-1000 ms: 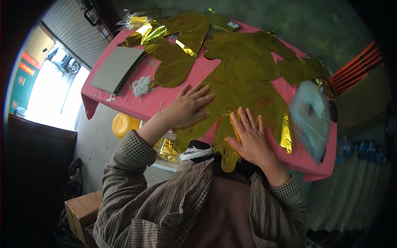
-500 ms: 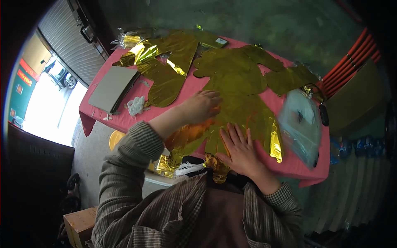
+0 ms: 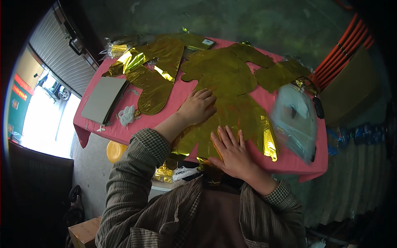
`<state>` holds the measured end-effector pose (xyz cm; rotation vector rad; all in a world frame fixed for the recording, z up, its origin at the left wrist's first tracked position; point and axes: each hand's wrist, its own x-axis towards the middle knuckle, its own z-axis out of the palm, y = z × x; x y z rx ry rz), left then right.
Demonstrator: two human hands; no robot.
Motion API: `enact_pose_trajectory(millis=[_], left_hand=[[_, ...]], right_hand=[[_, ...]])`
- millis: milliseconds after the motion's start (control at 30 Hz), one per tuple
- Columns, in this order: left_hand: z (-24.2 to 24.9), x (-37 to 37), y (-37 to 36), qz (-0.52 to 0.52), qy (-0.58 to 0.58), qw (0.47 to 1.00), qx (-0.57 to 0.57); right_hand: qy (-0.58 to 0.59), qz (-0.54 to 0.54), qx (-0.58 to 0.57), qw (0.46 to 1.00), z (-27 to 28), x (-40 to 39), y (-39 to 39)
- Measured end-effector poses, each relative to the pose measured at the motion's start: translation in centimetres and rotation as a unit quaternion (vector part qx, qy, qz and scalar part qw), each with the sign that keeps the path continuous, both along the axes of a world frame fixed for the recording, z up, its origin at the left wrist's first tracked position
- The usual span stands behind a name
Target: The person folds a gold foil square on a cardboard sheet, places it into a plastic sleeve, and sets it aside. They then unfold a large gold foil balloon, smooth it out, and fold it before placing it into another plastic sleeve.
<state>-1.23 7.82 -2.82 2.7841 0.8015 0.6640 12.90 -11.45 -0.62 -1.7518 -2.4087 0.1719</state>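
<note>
A large flat gold foil balloon (image 3: 221, 78), uninflated, lies spread over the middle of the table, its near end toward my body. Resting on its centre is my left hand (image 3: 197, 108), palm down with fingers slightly bent. Nearer to me, my right hand (image 3: 232, 151) presses flat on the foil's lower part, fingers spread. Neither hand grips anything that I can see. The balloon's near end hangs at the table edge, partly hidden by my arms and clothes. To the left lies another flat gold foil piece (image 3: 155, 95) with shiny creases.
A pink cloth (image 3: 173, 113) covers the table. On its left are a grey flat stack (image 3: 101, 99) and white ribbon (image 3: 127, 115); on its right, clear plastic bags (image 3: 294, 120). A yellow stool (image 3: 115, 151) and a cardboard box (image 3: 86, 229) stand at lower left.
My left hand has slid over the foil, away from the near left edge, and lies flatter. The orange-looking foil beneath it is smoothed out. My right hand stays pressed down. The view has shifted slightly.
</note>
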Motion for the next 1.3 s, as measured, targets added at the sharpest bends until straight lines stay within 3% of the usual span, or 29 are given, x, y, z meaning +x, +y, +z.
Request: enact_pose_trajectory(millis=[300,367,467,500,567,600,767,900,1000,1100,1167,1200,1300], left_hand=[[0.0,-0.1,0.2,-0.010,-0.001,1.000,-0.017],[-0.1,-0.2,0.2,-0.019,-0.004,1.000,-0.017],[-0.1,-0.1,0.2,-0.010,-0.012,1.000,-0.005],[-0.2,0.0,0.2,-0.018,-0.016,1.000,-0.006],[-0.3,-0.1,0.3,-0.006,-0.006,1.000,0.003],[-0.1,-0.1,0.2,-0.010,-0.009,1.000,0.005],[0.5,-0.2,0.0,-0.007,0.022,1.000,-0.014],[0.5,-0.3,0.0,-0.008,0.016,1.000,-0.023],[0.4,-0.3,-0.1,-0.004,0.014,1.000,-0.025],[0.4,-0.3,-0.1,0.000,0.018,0.999,-0.034],[0.7,-0.2,-0.2,0.005,0.020,0.999,-0.041],[0.7,-0.2,-0.2,0.005,0.021,0.999,-0.044],[0.7,-0.3,-0.2,0.005,0.022,0.999,-0.046]], right_hand=[[0.001,0.007,-0.002,1.000,0.6,0.7,0.2],[0.059,0.013,-0.066,0.996,2.2,2.3,1.0],[0.026,-0.028,-0.037,0.999,4.9,6.7,3.7],[0.038,-0.036,-0.076,0.996,6.3,8.5,5.6],[0.038,-0.134,-0.095,0.986,8.0,11.6,8.4],[-0.006,-0.145,-0.019,0.989,7.0,13.5,10.0],[-0.166,-0.192,0.079,0.964,2.5,17.8,16.7],[-0.185,-0.228,0.043,0.955,-0.2,19.0,19.1],[-0.209,-0.206,0.089,0.952,-1.1,20.4,19.5],[-0.107,-0.243,0.127,0.956,-0.9,21.7,20.0],[0.127,-0.330,0.050,0.934,-0.5,23.0,20.6],[0.182,-0.321,0.013,0.929,-1.1,24.5,21.3],[0.249,-0.311,-0.011,0.917,-0.7,25.3,21.6]])
